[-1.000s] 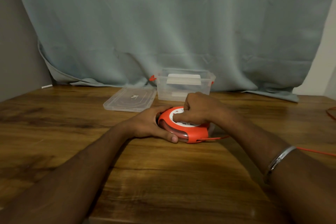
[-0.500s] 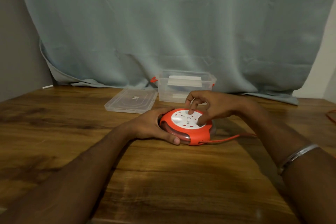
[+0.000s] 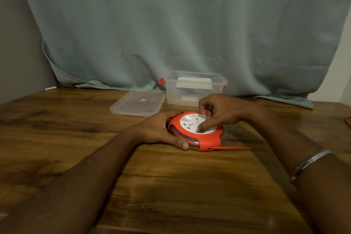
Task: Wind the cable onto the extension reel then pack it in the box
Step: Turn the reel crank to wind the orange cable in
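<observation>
A round orange extension reel (image 3: pixel 209 141) with a white socket face lies flat on the wooden table (image 3: pixel 171 186). My left hand (image 3: pixel 157 131) grips its left rim, thumb along the front edge. My right hand (image 3: pixel 218 114) sits on top, its curled fingers gripping the white centre disc. An orange cable (image 3: pixel 245 148) leaves the reel's front right and runs right under my right forearm. Behind the reel stands an open clear plastic box (image 3: pixel 195 99) with red clips.
The box's clear lid (image 3: pixel 138 104) lies flat to the left of the box. A grey-green curtain (image 3: pixel 180 30) hangs behind the table. More orange cable (image 3: pixel 348 121) shows at the table's right edge. A metal bangle (image 3: pixel 307 163) circles my right wrist.
My right hand has turned on the white disc, from a closed fist over it to fingers spread and then curled again. The cable's slack by the reel has straightened. My left hand has stayed put.
</observation>
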